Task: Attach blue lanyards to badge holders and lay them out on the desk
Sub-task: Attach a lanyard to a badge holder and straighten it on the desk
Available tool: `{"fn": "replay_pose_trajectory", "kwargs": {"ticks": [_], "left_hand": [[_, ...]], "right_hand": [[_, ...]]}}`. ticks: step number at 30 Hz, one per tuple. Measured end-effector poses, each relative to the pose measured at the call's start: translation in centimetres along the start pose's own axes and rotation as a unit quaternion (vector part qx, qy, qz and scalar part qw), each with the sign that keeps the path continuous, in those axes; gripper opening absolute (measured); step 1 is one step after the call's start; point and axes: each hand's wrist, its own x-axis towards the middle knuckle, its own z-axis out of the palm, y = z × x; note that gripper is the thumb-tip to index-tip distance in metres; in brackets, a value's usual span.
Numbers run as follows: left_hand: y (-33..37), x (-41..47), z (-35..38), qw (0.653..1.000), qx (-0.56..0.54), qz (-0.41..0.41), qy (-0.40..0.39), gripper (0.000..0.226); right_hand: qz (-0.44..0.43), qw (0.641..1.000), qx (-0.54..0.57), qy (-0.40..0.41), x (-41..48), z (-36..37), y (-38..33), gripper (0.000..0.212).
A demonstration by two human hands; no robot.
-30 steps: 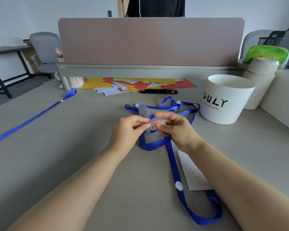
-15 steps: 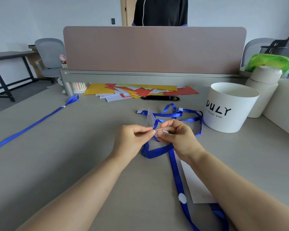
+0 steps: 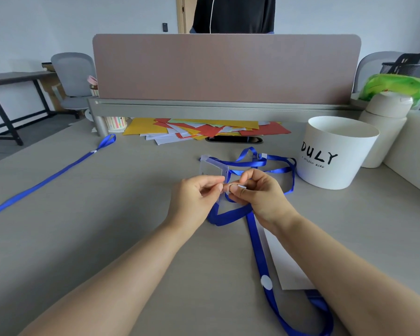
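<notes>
Left hand [image 3: 197, 197] and right hand [image 3: 260, 197] were held close together just above the desk [image 3: 107, 226], fingertips nearly meeting. A clear, flat, rectangular plastic badge holder [image 3: 212, 167] was pinched at its near edge by the left thumb and forefinger and tilted up off the desk. A small silvery metal clip [image 3: 229, 188] was pinched by the curled right fingers, right at the holder's slotted edge; whether it was threaded through could not be told.

A glossy blue ribbon lanyard [image 3: 257, 251] was seen running from the clip, looped under the hands, then trailing along the desk toward the camera, with a round white button [image 3: 266, 282] on it. It was laid partly over a plain white paper sheet [image 3: 284, 265]. More blue ribbon [image 3: 272, 163] was tangled behind the hands. A second lanyard [image 3: 46, 181] was stretched out straight and flat at the far left.

A smooth white round tub [image 3: 335, 154] lettered "DULY" was set to the right. Red, yellow and white paper sheets [image 3: 204, 128] were piled loosely under the matte, round-cornered divider panel [image 3: 226, 69].
</notes>
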Motion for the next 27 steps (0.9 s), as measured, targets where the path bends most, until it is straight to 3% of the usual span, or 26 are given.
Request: {"fn": "replay_pose_trajectory", "kwargs": {"ticks": [9,13,17,21,24,27], "left_hand": [[-0.8,0.6,0.1,0.998,-0.058,0.017,0.008,0.029],[-0.8,0.9,-0.7,0.993,0.072,0.090,-0.012,0.044],[-1.3,1.3,-1.7,0.946,0.278,0.140,-0.095,0.056],[-1.2,1.5,-2.0,0.962,0.216,0.099,-0.136,0.047],[-1.6,1.4,-2.2,0.973,0.130,0.067,-0.179,0.058],[-1.8,1.3,-2.2,0.966,0.112,-0.001,-0.234,0.065]], "right_hand": [[-0.006,0.999,0.040,0.008,0.1,0.0,-0.5,0.019],[-0.002,1.000,0.021,-0.006,-0.1,0.2,-0.5,0.018],[-0.006,1.000,0.013,-0.021,-0.4,0.1,-0.6,0.019],[-0.007,1.000,0.006,-0.022,-0.5,0.0,-0.8,0.018],[-0.008,0.999,0.022,-0.036,-0.5,0.0,-0.9,0.019],[-0.003,0.998,0.034,-0.053,-0.5,0.1,-1.0,0.021]]}}
